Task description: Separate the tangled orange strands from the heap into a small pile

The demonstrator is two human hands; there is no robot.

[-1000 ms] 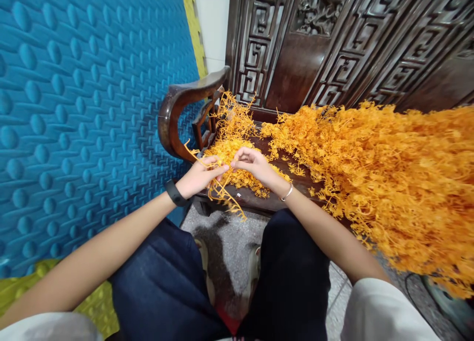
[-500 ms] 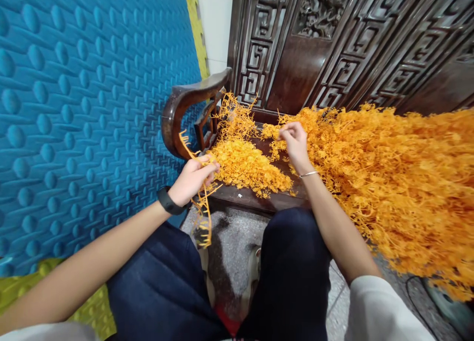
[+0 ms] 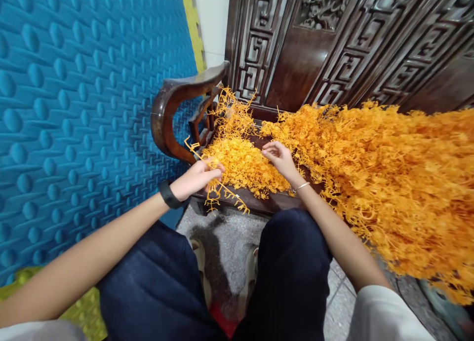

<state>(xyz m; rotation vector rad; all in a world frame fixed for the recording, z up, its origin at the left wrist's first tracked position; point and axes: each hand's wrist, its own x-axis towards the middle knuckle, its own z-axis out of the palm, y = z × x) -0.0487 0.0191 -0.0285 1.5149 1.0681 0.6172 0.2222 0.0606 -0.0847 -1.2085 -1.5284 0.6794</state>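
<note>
My left hand [image 3: 202,177] is closed around thin orange plastic stems [image 3: 231,195] with short side prongs. Some stems stick up past the fingers, others hang down over the front edge of the seat. My right hand [image 3: 278,158] hovers above the right part of a heap of small yellow-orange plastic florets [image 3: 246,166]. Its fingers are loosely bent, thumb slightly apart, and I see nothing between them. The heap lies on the dark wooden bench [image 3: 259,201]. Behind it, against the armrest, is a tangle of bare orange stems [image 3: 235,116].
A large fluffy mass of orange plastic sprays [image 3: 400,183] covers the bench's right side. The curved wooden armrest [image 3: 163,116] stands at the left, beside blue foam matting [image 3: 74,109]. A carved wooden backrest [image 3: 299,69] rises behind. Speckled floor [image 3: 233,232] shows between my knees.
My right hand moved from beside the left hand to the edge of the large orange mass, then partly back left and down. My left hand kept the stems, which swung down and back.
</note>
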